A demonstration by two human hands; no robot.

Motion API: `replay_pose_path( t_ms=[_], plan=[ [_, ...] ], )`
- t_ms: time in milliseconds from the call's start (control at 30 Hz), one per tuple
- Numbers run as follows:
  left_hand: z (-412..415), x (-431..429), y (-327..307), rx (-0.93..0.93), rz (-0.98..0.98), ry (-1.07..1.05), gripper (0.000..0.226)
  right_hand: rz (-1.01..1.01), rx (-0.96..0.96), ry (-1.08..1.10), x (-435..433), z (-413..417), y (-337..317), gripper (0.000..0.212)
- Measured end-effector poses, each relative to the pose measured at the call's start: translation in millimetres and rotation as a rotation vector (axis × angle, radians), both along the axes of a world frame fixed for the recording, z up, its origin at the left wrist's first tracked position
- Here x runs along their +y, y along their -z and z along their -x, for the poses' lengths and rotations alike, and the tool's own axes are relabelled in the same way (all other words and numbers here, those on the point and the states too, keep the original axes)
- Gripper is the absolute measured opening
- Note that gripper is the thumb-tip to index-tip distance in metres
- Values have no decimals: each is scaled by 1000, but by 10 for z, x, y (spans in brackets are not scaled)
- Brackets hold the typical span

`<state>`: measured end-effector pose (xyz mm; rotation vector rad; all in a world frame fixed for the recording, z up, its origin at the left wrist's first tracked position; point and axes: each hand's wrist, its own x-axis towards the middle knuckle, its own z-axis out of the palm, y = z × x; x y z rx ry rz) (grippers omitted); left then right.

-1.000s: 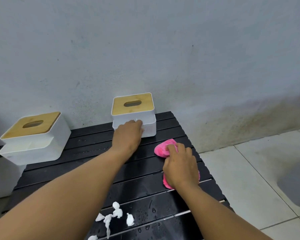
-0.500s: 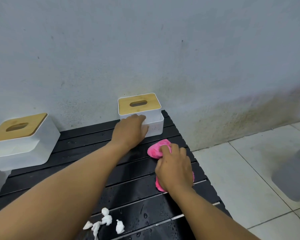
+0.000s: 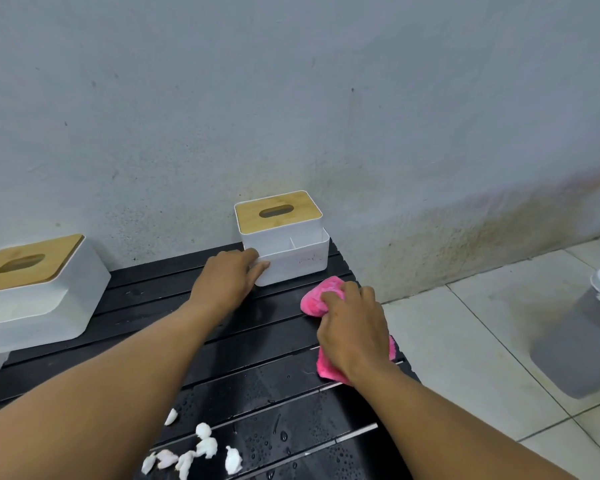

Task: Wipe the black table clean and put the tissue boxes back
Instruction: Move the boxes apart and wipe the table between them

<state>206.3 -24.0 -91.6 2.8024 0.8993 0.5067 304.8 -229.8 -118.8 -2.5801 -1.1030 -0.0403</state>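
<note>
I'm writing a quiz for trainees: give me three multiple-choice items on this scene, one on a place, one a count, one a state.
1. Where do the tissue scraps lie? A) near slats of the table B) the floor C) a box lid
2. How many tissue boxes show? A) one B) two C) three
3. How is the pink cloth? A) draped over a box B) pressed under the right hand C) folded in the bin
Answers: 1 A, they sit near the front edge; 2 B, one by the wall, one far left; 3 B, fingers curl over it.
</note>
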Motion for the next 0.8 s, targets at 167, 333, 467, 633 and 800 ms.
replay_pose_path(
  t_ms=[167, 333, 467, 633, 800],
  plan=[
    [-135, -90, 43, 0, 30, 11, 40, -68, 1, 25, -46, 5, 151, 35],
    [-243, -105, 7, 16, 13, 23, 39, -89, -34, 38, -50, -5, 186, 34],
    [-349, -128, 3, 39, -1, 28, 40, -93, -44, 49, -51, 4, 193, 33],
    [-228, -160, -42, 22, -48, 23, 50, -85, -14, 51, -61, -4, 173, 36],
    [580, 102, -151, 9, -122, -128, 51, -49, 5, 39, -51, 44, 133, 39]
  ],
)
